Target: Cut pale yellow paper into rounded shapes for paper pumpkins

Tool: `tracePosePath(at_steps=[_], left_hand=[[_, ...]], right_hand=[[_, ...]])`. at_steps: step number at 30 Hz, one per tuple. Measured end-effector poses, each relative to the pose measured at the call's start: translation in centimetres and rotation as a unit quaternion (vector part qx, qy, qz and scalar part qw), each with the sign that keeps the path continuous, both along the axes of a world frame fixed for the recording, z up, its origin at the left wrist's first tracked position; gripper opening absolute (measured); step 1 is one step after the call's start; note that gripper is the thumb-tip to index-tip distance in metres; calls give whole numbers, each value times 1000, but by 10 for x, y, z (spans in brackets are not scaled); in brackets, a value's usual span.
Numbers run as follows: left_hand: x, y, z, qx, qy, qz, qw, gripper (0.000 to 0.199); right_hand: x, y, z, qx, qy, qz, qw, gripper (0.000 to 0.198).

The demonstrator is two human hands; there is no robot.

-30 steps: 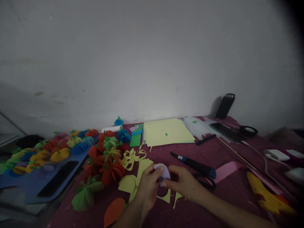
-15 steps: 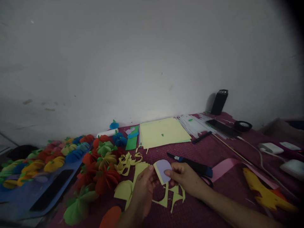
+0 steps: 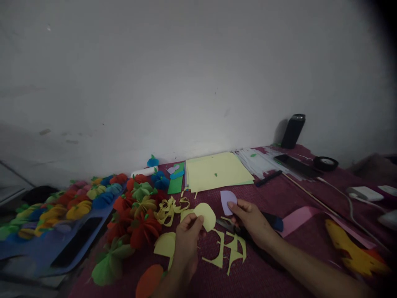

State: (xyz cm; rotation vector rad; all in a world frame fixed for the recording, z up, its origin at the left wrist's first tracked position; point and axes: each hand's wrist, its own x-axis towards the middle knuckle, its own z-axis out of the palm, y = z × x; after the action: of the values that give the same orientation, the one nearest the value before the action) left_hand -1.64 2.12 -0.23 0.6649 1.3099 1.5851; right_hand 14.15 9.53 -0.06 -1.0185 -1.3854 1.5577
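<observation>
Between thumb and fingers, my left hand pinches a round yellow paper cutout. My right hand grips a rounded purple paper piece, held apart from the yellow one. Under the right hand lies a dark cutter with a blue end, partly hidden. Yellow paper offcuts are on the purple cloth below the hands. Left of my left wrist rest more cut yellow pieces and an orange paper piece.
Colourful folded-paper pumpkins crowd the left, some on a blue board with a dark phone-like slab. Yellow sheets lie at the back. Rightward are a black can-shaped object, a tape roll, a cable and pink paper strip.
The purple piece has come away from the yellow paper and moved up and right in my right hand. My left hand now holds the yellow round alone.
</observation>
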Motion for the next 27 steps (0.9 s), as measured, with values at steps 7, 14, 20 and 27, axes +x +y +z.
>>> tracePosePath(at_steps=[7,14,20,27], left_hand=[[2,-2,6,-1,-47,-11,999,17],[4,-3,7,36,-114,-36,992,17],[8,-3,8,37,-131,-69,988,14],[2,1,8,52,-88,-43,994,13]], right_hand=[[-3,-10,8,-4,30,50,998,30],[-5,-22,11,81,-28,138,987,37],[-2,-22,13,220,-88,138,962,31],[-4,-27,8,193,-127,174,957,34]])
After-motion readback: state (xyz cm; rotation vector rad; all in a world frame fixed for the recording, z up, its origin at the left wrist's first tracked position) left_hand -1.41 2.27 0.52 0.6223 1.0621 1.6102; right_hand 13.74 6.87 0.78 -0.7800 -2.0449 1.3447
